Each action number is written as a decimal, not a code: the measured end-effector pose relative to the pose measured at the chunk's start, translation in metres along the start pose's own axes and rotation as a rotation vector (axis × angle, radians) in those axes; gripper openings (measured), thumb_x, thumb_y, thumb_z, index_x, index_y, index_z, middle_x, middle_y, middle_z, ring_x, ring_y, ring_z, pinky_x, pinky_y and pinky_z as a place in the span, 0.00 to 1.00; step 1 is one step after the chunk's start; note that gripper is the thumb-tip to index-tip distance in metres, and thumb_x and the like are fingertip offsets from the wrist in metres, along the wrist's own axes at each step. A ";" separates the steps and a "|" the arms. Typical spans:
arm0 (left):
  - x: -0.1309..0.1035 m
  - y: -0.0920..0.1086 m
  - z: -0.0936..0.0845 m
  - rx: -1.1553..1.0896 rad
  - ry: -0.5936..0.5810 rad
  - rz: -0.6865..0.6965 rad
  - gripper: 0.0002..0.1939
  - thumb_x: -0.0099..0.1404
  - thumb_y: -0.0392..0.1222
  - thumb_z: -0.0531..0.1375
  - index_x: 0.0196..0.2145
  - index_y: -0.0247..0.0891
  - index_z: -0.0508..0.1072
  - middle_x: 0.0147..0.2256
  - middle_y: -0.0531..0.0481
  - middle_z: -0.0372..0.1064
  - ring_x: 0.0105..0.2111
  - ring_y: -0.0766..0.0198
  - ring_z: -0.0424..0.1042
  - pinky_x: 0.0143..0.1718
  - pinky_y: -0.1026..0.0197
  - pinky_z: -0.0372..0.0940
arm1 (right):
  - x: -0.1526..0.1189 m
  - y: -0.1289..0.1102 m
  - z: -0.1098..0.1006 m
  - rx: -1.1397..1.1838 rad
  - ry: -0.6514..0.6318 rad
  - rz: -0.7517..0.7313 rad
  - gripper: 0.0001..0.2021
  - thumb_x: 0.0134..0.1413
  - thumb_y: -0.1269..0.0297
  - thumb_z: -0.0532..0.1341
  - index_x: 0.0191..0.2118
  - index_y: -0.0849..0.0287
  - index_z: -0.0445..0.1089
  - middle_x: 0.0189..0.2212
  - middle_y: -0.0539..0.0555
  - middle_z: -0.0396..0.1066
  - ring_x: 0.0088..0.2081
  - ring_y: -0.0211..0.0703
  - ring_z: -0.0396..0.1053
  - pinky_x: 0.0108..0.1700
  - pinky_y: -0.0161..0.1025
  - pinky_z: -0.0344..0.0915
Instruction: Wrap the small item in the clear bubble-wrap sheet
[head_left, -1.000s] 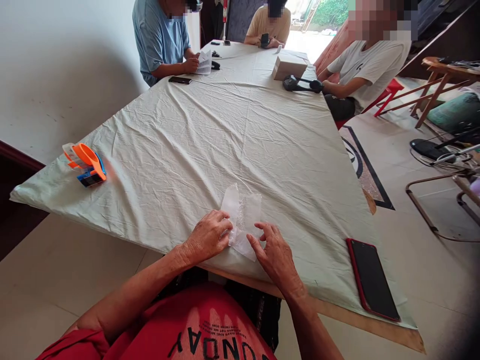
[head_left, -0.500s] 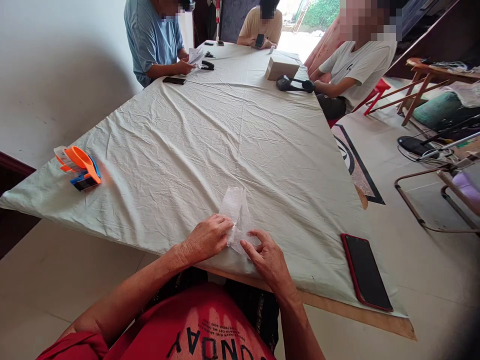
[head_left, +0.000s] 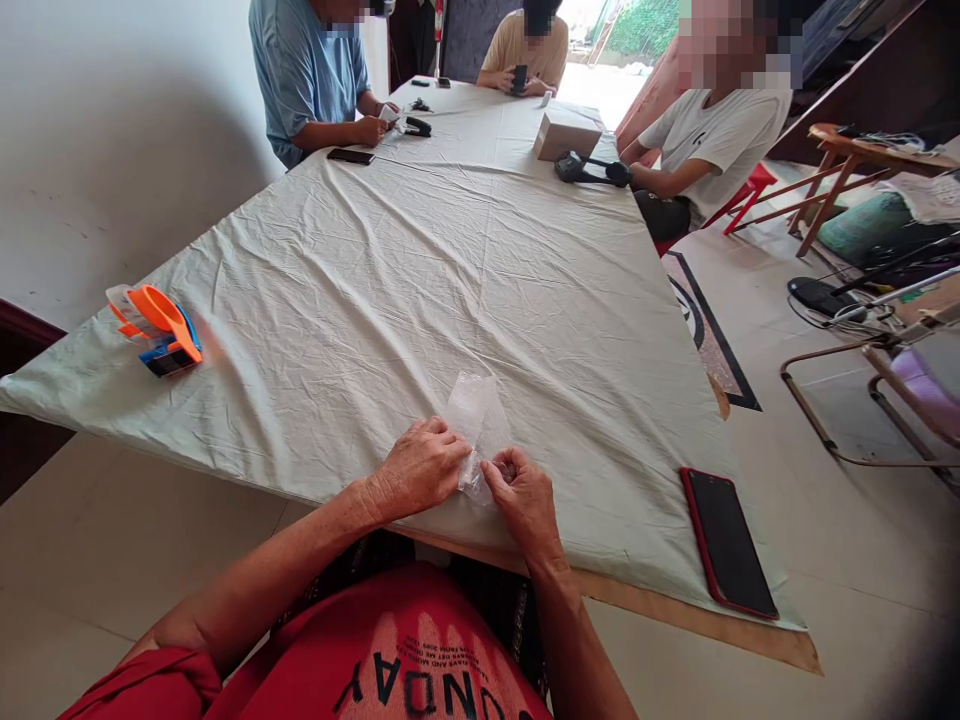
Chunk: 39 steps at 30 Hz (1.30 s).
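Observation:
A piece of clear bubble wrap (head_left: 474, 408) lies folded on the cloth near the table's front edge. My left hand (head_left: 426, 464) is closed on its left side, fingers pressed together. At its lower right side my right hand (head_left: 523, 492) pinches the wrap between thumb and curled fingers. The fingertips of both hands nearly meet over the plastic. Whether anything lies inside the folds I cannot tell.
An orange and blue tape dispenser (head_left: 159, 330) stands at the left. A phone in a red case (head_left: 731, 540) lies at the right corner. Farther off are a cardboard box (head_left: 566, 135), black headphones (head_left: 592, 170), a dark phone (head_left: 350, 156) and three seated people around the pale tablecloth (head_left: 360, 300).
My right hand has moved slightly left and closed its thumb and fingers on the bubble wrap. The left hand stays on it. At the far left, a person's papers have been lowered.

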<state>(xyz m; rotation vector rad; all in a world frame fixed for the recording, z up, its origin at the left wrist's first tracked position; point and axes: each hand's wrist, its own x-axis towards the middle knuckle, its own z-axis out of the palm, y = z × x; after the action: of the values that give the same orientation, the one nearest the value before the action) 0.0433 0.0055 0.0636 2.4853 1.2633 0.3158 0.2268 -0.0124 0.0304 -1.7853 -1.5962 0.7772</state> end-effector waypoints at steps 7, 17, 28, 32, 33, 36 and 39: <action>0.006 0.001 -0.008 0.085 -0.100 0.024 0.06 0.67 0.36 0.57 0.39 0.37 0.75 0.39 0.46 0.76 0.41 0.55 0.71 0.42 0.56 0.65 | 0.002 -0.007 0.005 0.347 -0.040 0.066 0.13 0.51 0.56 0.62 0.40 0.56 0.66 0.17 0.40 0.56 0.19 0.36 0.55 0.23 0.34 0.52; 0.008 -0.001 -0.003 -0.082 -0.144 -0.025 0.09 0.65 0.32 0.56 0.41 0.36 0.74 0.38 0.47 0.74 0.39 0.58 0.75 0.39 0.60 0.67 | 0.003 -0.026 0.014 0.761 -0.092 0.156 0.21 0.49 0.55 0.66 0.46 0.57 0.64 0.18 0.39 0.59 0.18 0.33 0.57 0.18 0.31 0.56; 0.000 0.001 0.011 -0.291 0.033 -0.086 0.09 0.61 0.30 0.56 0.39 0.36 0.73 0.37 0.48 0.75 0.39 0.60 0.72 0.42 0.60 0.67 | -0.006 -0.023 0.003 0.487 -0.188 0.025 0.29 0.57 0.57 0.59 0.62 0.61 0.58 0.32 0.52 0.76 0.24 0.40 0.71 0.25 0.37 0.66; -0.005 0.003 0.019 -0.508 0.187 -0.184 0.24 0.56 0.31 0.61 0.51 0.35 0.70 0.38 0.50 0.74 0.31 0.65 0.70 0.37 0.62 0.67 | -0.014 -0.024 -0.002 0.375 -0.227 -0.091 0.30 0.58 0.66 0.54 0.67 0.57 0.54 0.42 0.56 0.77 0.28 0.40 0.73 0.35 0.41 0.71; -0.006 0.003 0.020 -0.534 0.219 -0.212 0.25 0.56 0.33 0.62 0.52 0.35 0.69 0.39 0.50 0.74 0.30 0.65 0.69 0.37 0.61 0.68 | -0.015 -0.025 -0.002 0.349 -0.234 -0.114 0.31 0.58 0.68 0.54 0.68 0.57 0.53 0.44 0.57 0.77 0.30 0.41 0.73 0.38 0.42 0.72; -0.006 0.007 0.026 -0.532 0.298 -0.263 0.21 0.57 0.35 0.62 0.50 0.36 0.71 0.40 0.48 0.73 0.33 0.63 0.70 0.39 0.60 0.69 | -0.018 -0.025 -0.003 0.293 -0.254 -0.160 0.33 0.58 0.70 0.51 0.70 0.57 0.49 0.45 0.57 0.77 0.34 0.42 0.74 0.43 0.43 0.72; -0.006 0.009 0.030 -0.537 0.308 -0.265 0.20 0.58 0.31 0.58 0.49 0.37 0.71 0.42 0.48 0.72 0.36 0.63 0.71 0.40 0.60 0.69 | -0.016 -0.024 -0.007 0.285 -0.288 -0.175 0.34 0.58 0.71 0.50 0.70 0.56 0.47 0.45 0.55 0.77 0.31 0.40 0.74 0.44 0.44 0.71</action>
<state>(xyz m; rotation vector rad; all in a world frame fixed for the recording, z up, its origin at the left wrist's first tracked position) 0.0567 -0.0102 0.0387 1.8412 1.3795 0.8659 0.2156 -0.0264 0.0532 -1.3594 -1.6958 1.1534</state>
